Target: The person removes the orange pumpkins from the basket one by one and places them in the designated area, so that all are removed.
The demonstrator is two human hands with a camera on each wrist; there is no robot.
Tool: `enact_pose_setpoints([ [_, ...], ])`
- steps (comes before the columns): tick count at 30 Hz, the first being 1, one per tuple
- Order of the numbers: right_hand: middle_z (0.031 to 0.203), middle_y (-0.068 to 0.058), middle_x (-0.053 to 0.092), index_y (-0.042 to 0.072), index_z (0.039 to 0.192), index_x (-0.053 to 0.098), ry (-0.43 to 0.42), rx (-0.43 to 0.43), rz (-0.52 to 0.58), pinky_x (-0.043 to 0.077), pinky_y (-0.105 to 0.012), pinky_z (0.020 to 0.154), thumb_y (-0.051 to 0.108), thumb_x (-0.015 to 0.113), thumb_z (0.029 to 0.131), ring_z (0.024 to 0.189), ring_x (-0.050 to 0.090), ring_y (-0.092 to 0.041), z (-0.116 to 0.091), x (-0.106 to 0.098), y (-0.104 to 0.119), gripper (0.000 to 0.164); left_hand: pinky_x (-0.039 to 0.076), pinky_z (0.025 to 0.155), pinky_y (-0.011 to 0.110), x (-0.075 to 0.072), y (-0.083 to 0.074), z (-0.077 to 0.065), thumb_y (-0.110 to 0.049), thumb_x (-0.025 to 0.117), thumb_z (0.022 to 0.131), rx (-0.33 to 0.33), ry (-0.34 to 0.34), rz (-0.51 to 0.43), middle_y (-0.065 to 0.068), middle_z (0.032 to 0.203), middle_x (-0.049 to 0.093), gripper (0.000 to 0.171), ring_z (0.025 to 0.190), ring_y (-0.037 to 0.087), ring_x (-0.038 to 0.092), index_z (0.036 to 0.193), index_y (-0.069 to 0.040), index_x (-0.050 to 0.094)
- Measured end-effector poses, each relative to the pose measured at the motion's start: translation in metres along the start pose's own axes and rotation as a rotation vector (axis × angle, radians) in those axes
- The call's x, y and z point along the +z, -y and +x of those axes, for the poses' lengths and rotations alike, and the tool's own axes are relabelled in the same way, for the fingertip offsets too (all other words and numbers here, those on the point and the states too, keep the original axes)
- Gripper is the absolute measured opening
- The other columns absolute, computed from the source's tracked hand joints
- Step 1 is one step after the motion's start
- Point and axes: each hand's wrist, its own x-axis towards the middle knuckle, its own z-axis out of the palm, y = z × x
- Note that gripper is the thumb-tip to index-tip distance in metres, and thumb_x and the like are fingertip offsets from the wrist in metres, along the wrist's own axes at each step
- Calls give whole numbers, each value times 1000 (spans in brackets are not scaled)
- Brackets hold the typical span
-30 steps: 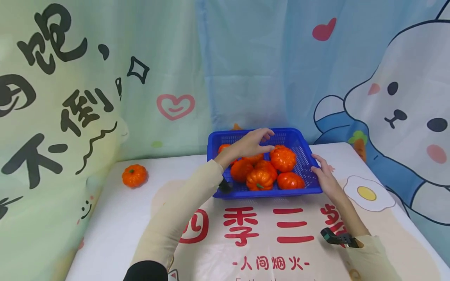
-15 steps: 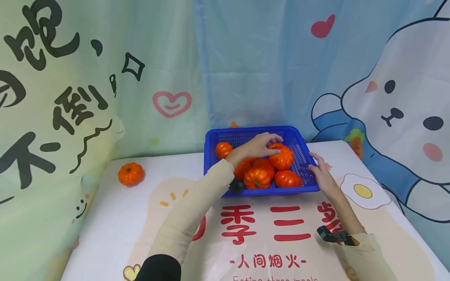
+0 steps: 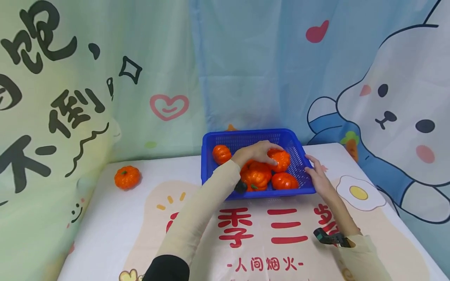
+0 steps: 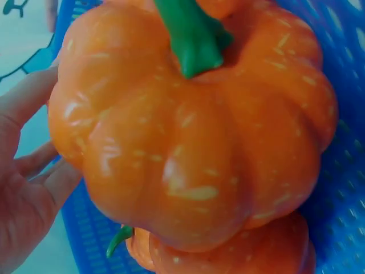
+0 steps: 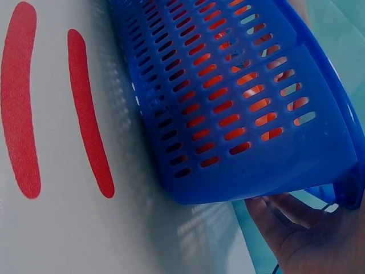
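A blue plastic basket (image 3: 246,194) holds several orange toy pumpkins. My left hand (image 3: 256,152) reaches into it, thumb and fingers around a pumpkin (image 3: 281,160) on the right side. A large ribbed pumpkin (image 3: 256,176) lies below that hand, and a smaller one (image 3: 222,154) sits at the basket's left. In the left wrist view, a speckled pumpkin (image 4: 194,137) with a green stem fills the middle, beside the left hand's palm and fingers. My right hand (image 3: 321,179) holds the basket's right rim; in the right wrist view its fingers are partly hidden by the basket wall.
A single orange pumpkin (image 3: 127,177) lies on the table's far left. The white tablecloth (image 3: 281,249) carries printed red characters. A printed curtain (image 3: 242,78) hangs right behind the basket. One more pumpkin (image 3: 285,181) rests near the basket's front right.
My left hand has moved right and down from above the pumpkins and now has its fingers around one. The right hand stays at the basket rim. The head view has shifted slightly.
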Motion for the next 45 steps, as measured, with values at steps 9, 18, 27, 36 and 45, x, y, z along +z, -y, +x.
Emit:
enact_pose_setpoints([
  [9, 160, -27, 5, 26, 157, -3, 0, 8, -11, 25, -73, 106, 41, 23, 104, 138, 23, -56, 0, 0, 0, 60, 31, 118, 44, 2, 6, 2, -31, 66, 91, 11, -11, -38, 4, 152, 40, 59, 142, 23, 33, 146, -30, 44],
  [18, 160, -27, 4, 26, 157, -3, 0, 5, -8, 25, -73, 106, 40, 22, 104, 138, 23, -56, 0, 0, -2, 60, 33, 117, 43, 4, 4, 5, -31, 66, 92, 31, 4, -50, 4, 151, 41, 60, 141, 23, 35, 147, -29, 42],
  [27, 159, -29, 6, 26, 157, -2, -4, -4, -20, 24, -74, 107, 39, 22, 105, 137, 24, -56, 0, 0, -2, 59, 35, 115, 44, 5, -1, 4, -32, 68, 89, 12, 21, 4, 6, 151, 39, 67, 138, 23, 37, 149, -30, 37],
  [36, 159, -29, 7, 24, 157, -2, 1, 2, -4, 25, -73, 107, 41, 23, 104, 137, 26, -55, -2, 4, -2, 60, 39, 113, 43, 12, -2, 12, -32, 68, 90, 16, 11, 45, 7, 149, 40, 66, 135, 22, 40, 148, -30, 38],
  [45, 159, -29, 9, 24, 157, -1, -15, -17, -23, 25, -74, 106, 40, 22, 105, 136, 27, -56, 0, 0, -3, 59, 42, 110, 42, 9, -3, 12, -37, 69, 89, 21, -43, 56, 5, 146, 43, 65, 132, 22, 42, 146, -31, 41],
])
